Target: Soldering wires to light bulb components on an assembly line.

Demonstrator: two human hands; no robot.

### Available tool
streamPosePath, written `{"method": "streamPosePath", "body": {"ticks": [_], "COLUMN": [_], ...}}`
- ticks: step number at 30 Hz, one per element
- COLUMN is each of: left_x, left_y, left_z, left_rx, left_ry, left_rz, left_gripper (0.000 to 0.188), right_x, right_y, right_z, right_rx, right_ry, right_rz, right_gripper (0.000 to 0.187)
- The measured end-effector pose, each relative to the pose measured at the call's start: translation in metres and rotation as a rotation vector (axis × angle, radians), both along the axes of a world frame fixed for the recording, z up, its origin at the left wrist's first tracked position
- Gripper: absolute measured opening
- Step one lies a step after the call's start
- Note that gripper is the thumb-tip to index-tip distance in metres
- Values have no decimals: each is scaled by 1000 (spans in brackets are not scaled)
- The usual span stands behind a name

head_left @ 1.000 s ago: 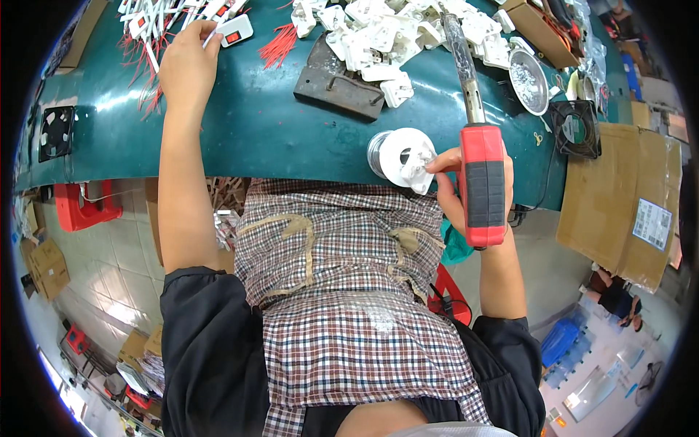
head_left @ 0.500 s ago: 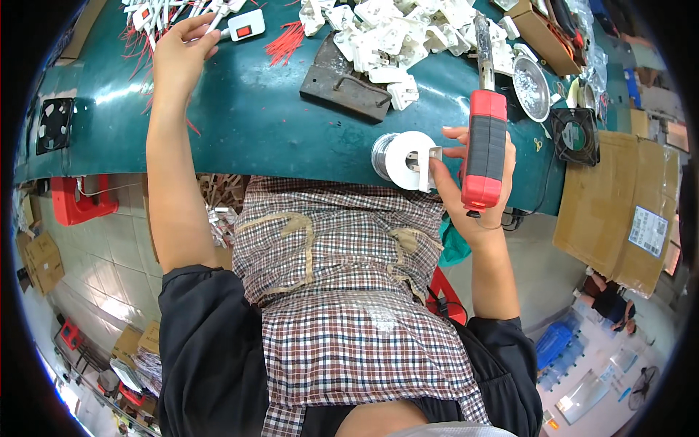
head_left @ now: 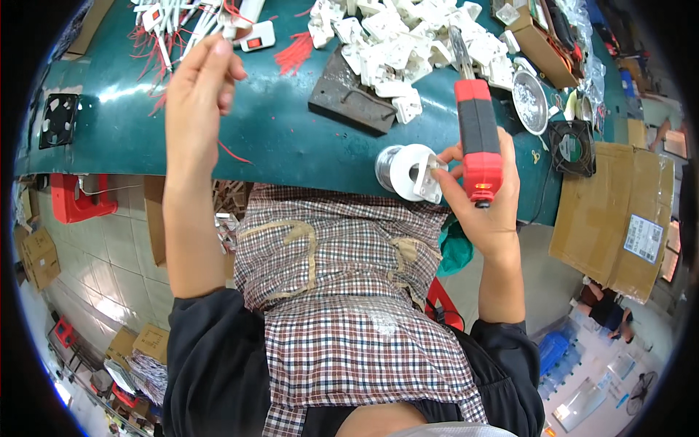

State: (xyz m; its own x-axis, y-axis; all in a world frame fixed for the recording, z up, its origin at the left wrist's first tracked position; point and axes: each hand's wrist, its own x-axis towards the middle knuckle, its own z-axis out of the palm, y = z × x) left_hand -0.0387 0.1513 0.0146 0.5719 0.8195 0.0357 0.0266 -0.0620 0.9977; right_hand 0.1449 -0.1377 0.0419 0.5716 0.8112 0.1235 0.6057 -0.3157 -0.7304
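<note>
Soldering iron (head_left: 477, 124) swung left | tip forward, axis slanting left | gripped in right hand (head_left: 495, 213) | left hand (head_left: 198, 98): cannot tell

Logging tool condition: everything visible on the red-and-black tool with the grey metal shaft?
The red-and-black plastic-looking tool has red ends, a black middle, a small dark nub at its near end, and a slender grey metal shaft pointing forward and slightly left. The right hand holds it. In view, the shaft overlaps the heap of white plastic pieces; contact is unclear.
</note>
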Motion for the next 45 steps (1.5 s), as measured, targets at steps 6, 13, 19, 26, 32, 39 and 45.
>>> {"method": "streamPosePath", "body": {"ticks": [6, 13, 19, 26, 32, 39, 45], "left_x": [-12, -11, 2, 10, 25, 34, 32], "left_y": [-35, -60, -67, -75, -85, -100, -110], "left_z": [14, 15, 26, 44, 42, 44, 43], "left_rx": [-190, -290, -223, -27, -169, -113, -30], "left_ry": [-87, -196, -283, -105, -117, 17, 91], "left_rz": [-85, -294, -259, -241, -396, -429, -437], "left_gripper": [16, 30, 35, 28, 29, 26, 26], "right_x": [-22, -15, -18, -24, -20, -29, -22], "right_y": [19, -7, -8, 2, 7, 38, 46], "right_z": [9, -8, -17, 8, 23, 38, 12], "right_rx": [-15, 20, 138, 425, 419, 579, 566], "right_ry": [-240, -172, -102, 466, 461, 431, 157], "right_rz": [26, -75, -112, -310, -210, -109, -61], "right_gripper": [57, 62, 60, 43, 41, 50, 51]}}
